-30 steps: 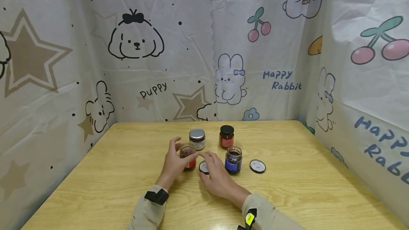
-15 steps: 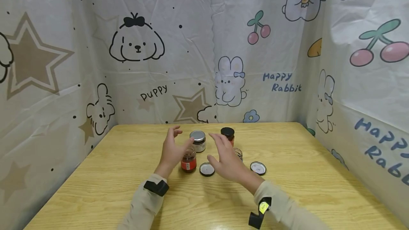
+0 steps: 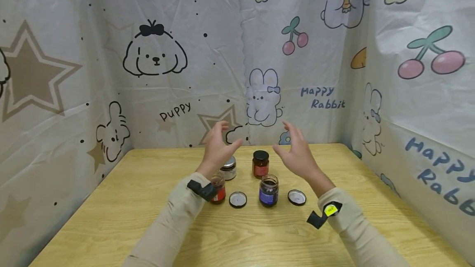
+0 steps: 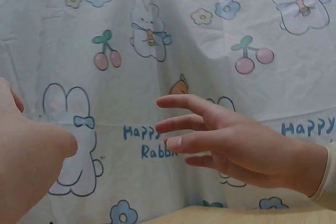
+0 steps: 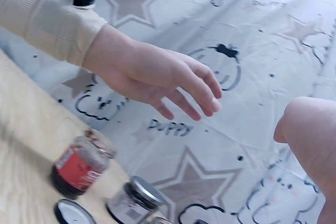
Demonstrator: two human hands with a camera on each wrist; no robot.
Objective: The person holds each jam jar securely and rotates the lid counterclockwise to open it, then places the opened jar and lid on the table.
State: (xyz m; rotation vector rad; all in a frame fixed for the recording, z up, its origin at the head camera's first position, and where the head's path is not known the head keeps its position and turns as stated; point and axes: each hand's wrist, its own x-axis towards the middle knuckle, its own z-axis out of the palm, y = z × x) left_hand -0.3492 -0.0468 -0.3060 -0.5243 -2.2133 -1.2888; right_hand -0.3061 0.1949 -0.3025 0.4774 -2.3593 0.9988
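Note:
Both hands hang in the air above the table with nothing in them, fingers loosely bent and thumbs toward each other. My left hand point(image 3: 219, 147) is over the left jars; its wrist partly covers an uncapped jar with a red label point(image 3: 219, 190). Behind that stands a silver-lidded jar point(image 3: 229, 170), partly hidden by the hand. My right hand point(image 3: 297, 153) is up to the right of a black-lidded jar with a red label point(image 3: 261, 165). An uncapped jar with a blue label point(image 3: 269, 193) holds something dark. Two lids, a left lid point(image 3: 238, 200) and a right lid point(image 3: 297, 197), lie with pale insides upward.
The wooden table point(image 3: 245, 238) carries the jars and lids near its middle. A patterned cloth curtain point(image 3: 208, 73) closes in the back and both sides. Black straps sit around both sleeves at the wrists.
My left hand has let go of the uncapped red-labelled jar and risen. The right hand has lifted from beside the left lid and moved up and right. The jars and lids stay put.

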